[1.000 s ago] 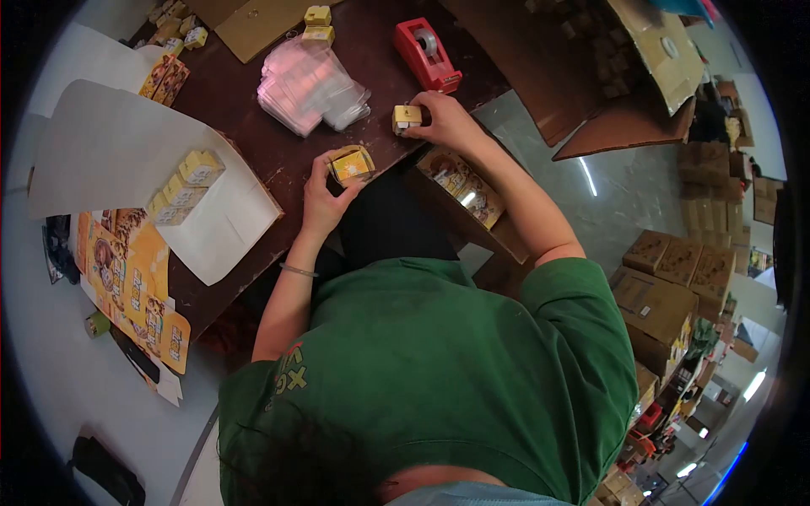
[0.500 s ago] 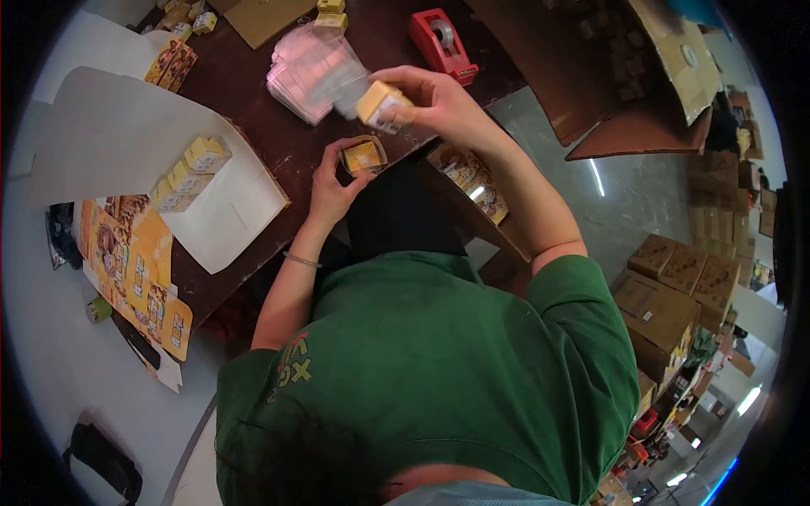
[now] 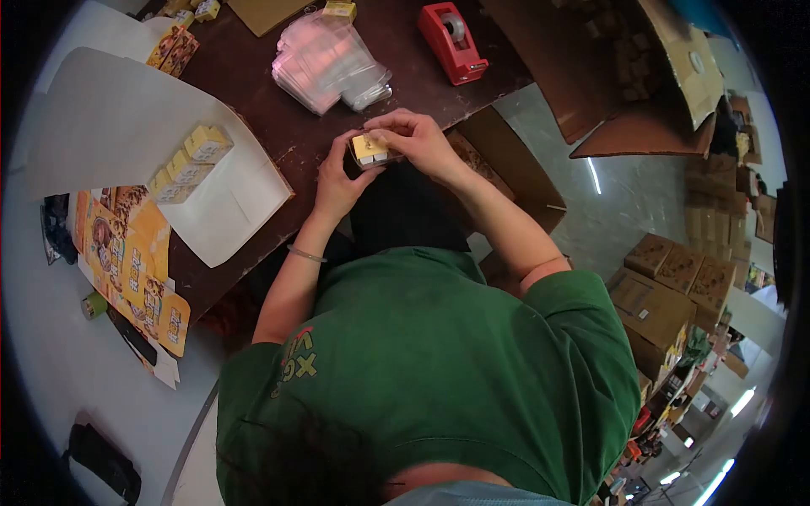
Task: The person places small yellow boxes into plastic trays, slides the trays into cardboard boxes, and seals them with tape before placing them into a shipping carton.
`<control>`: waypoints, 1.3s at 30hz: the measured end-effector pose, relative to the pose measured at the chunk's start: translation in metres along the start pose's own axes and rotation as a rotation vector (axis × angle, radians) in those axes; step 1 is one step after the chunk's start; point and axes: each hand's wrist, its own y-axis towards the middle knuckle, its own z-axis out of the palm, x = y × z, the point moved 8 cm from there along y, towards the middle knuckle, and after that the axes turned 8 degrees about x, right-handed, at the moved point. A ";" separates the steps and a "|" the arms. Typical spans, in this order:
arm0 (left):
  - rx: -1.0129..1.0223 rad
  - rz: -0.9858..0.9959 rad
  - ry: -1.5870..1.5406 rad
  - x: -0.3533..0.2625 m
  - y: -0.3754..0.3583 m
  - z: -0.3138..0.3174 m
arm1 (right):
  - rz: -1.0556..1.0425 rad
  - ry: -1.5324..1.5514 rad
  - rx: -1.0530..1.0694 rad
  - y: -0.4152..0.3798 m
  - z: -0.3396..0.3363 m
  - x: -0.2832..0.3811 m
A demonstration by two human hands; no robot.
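Close to the table's front edge, my left hand [image 3: 336,184] is wrapped round a small clear plastic box [image 3: 394,157] with its opening facing up. My right hand [image 3: 419,145] has its fingertips on a small yellow-and-white box [image 3: 369,148], which sits at the mouth of the clear one. How deep it sits is hidden by my fingers. Beyond my hands lies a pile of flat clear plastic sleeves [image 3: 316,63]. To the left, several similar small yellow boxes [image 3: 190,163] stand in a row in an open white carton [image 3: 240,221].
A red tape dispenser [image 3: 453,44] stands on the dark table [image 3: 253,93] at the back right. An open cardboard box [image 3: 527,164] is beside my right forearm, and a larger carton [image 3: 641,131] stands beyond it. Flattened orange printed packaging [image 3: 135,261] lies at the left.
My right hand has come down and left with the small yellow box, from above the table to the clear box in my left hand. The left hand has stayed nearly in place.
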 end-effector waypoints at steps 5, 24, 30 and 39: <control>0.096 -0.111 -0.764 0.010 0.011 -0.004 | -0.204 -0.211 -0.072 0.008 -0.001 0.004; 0.052 -0.083 -0.503 -0.002 0.016 -0.004 | -0.414 -0.548 -0.023 -0.016 0.020 0.059; 0.051 -0.049 -0.450 0.004 0.014 -0.004 | -0.397 -0.586 -0.041 -0.012 0.019 0.061; 0.173 0.017 -0.403 0.000 0.003 -0.004 | -0.105 -0.343 0.034 0.019 0.009 0.030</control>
